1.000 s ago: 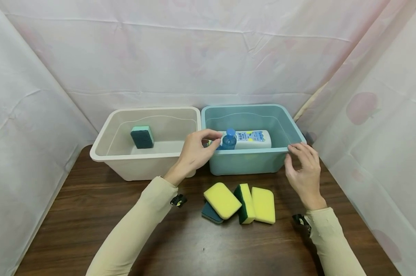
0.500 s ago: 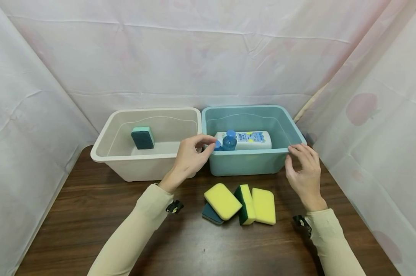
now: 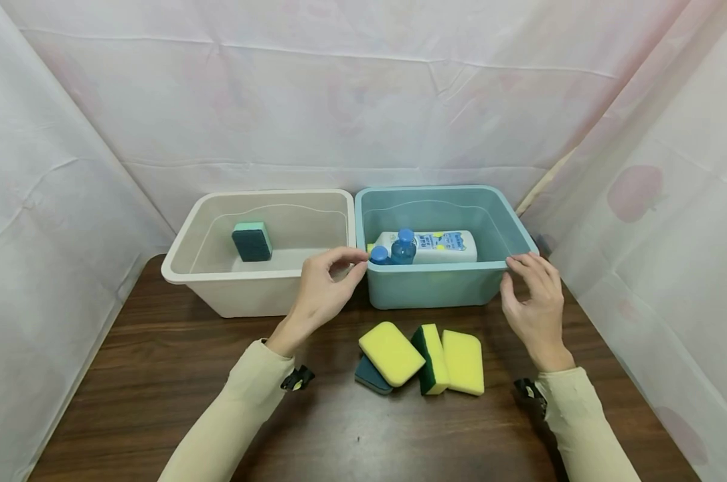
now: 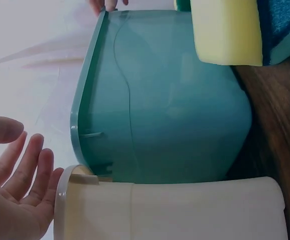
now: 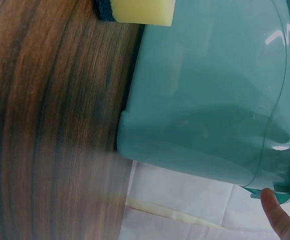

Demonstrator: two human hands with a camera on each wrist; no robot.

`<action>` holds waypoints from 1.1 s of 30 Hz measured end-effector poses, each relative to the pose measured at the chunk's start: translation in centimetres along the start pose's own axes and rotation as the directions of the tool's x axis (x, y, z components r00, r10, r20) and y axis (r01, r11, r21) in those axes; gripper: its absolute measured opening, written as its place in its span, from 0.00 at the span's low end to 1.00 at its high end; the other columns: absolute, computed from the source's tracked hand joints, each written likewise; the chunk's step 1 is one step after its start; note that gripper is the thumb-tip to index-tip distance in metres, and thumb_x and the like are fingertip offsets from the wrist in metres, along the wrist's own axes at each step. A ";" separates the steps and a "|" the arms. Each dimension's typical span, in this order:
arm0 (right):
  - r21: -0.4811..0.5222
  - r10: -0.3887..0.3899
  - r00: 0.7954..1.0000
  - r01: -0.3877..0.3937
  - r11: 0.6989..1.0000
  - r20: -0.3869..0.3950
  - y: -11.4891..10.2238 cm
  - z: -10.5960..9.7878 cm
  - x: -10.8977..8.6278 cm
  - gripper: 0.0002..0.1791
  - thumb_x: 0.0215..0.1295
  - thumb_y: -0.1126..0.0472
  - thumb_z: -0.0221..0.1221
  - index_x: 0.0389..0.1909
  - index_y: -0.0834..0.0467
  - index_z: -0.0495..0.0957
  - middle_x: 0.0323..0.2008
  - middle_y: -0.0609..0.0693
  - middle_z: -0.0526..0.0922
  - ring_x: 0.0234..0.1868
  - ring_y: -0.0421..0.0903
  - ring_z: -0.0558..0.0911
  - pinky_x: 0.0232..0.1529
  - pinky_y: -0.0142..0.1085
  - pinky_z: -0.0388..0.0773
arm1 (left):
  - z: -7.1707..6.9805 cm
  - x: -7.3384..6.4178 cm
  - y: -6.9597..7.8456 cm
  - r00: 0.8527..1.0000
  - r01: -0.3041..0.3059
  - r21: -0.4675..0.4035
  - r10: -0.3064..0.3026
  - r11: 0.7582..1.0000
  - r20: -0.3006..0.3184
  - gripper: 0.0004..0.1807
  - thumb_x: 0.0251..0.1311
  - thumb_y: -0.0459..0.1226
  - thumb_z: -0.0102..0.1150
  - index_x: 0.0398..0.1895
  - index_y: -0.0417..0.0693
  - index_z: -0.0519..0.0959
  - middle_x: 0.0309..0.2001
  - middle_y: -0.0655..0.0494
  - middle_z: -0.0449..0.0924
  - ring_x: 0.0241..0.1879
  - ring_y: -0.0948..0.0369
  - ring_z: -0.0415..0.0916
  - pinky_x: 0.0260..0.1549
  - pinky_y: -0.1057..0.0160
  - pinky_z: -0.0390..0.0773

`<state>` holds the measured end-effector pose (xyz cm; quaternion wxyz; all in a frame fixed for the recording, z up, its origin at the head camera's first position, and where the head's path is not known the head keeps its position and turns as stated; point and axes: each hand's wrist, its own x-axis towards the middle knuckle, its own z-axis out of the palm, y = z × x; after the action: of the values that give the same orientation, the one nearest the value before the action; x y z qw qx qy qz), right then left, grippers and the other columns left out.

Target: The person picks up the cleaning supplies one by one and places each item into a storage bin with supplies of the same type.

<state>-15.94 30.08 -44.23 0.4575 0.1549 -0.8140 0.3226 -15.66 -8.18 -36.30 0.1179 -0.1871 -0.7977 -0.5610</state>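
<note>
In the head view, my left hand (image 3: 321,288) hovers at the front left corner of the blue bin (image 3: 436,284), fingertips right by its rim, thumb and fingers slightly apart with nothing between them. The left wrist view also has this hand's relaxed fingers (image 4: 34,170) beside the beige bin's rim. My right hand (image 3: 535,304) rests its fingertips on the blue bin's front right corner. Inside that bin lie a white bottle (image 3: 448,246) with a lemon label and two small blue bottles with blue caps, one (image 3: 404,249) and another (image 3: 379,255) at the left corner.
A beige bin (image 3: 219,276) stands against the blue one and holds a green sponge (image 3: 252,242). On the dark wooden table (image 3: 339,435), several sponges lie in front: a yellow one (image 3: 392,353) over a dark one (image 3: 372,376), a yellow-green one (image 3: 432,361) on edge, another yellow one (image 3: 464,361).
My left hand has let go of the small blue bottle at the bin's left corner and drawn back left and toward me. The right hand stays at the rim.
</note>
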 end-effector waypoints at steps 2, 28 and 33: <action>-0.003 0.001 1.000 -0.001 1.000 0.001 0.0 0.0 0.0 0.14 0.66 0.72 0.65 0.52 0.66 0.88 0.53 0.64 0.88 0.65 0.70 0.78 0.75 0.55 0.67 | -0.1 -0.2 -0.1 1.000 -0.010 0.007 0.010 1.000 -0.018 0.10 0.70 0.35 0.66 0.50 0.43 0.89 0.47 0.52 0.92 0.51 0.56 0.86 0.59 0.50 0.83; 0.009 -0.009 1.000 0.009 1.000 -0.026 0.2 0.2 0.0 0.14 0.65 0.73 0.64 0.51 0.66 0.88 0.53 0.65 0.88 0.64 0.72 0.79 0.75 0.54 0.68 | -2.5 -3.4 -1.3 0.970 -0.162 0.211 0.195 0.964 -0.146 0.10 0.66 0.32 0.70 0.49 0.45 0.90 0.49 0.53 0.92 0.51 0.56 0.87 0.55 0.55 0.82; 0.002 -0.010 1.000 0.010 1.000 -0.019 0.2 0.2 0.0 0.14 0.66 0.72 0.64 0.50 0.67 0.88 0.52 0.65 0.88 0.63 0.72 0.79 0.76 0.53 0.68 | -3.4 -3.9 -2.0 0.947 -0.186 0.307 0.254 0.933 -0.198 0.10 0.64 0.32 0.71 0.48 0.45 0.90 0.46 0.54 0.92 0.50 0.55 0.87 0.54 0.55 0.80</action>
<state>-16.21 30.10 -44.37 0.4668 0.1563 -0.8086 0.3224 -13.08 -12.59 -38.42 0.2995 -0.1895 -0.8242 -0.4417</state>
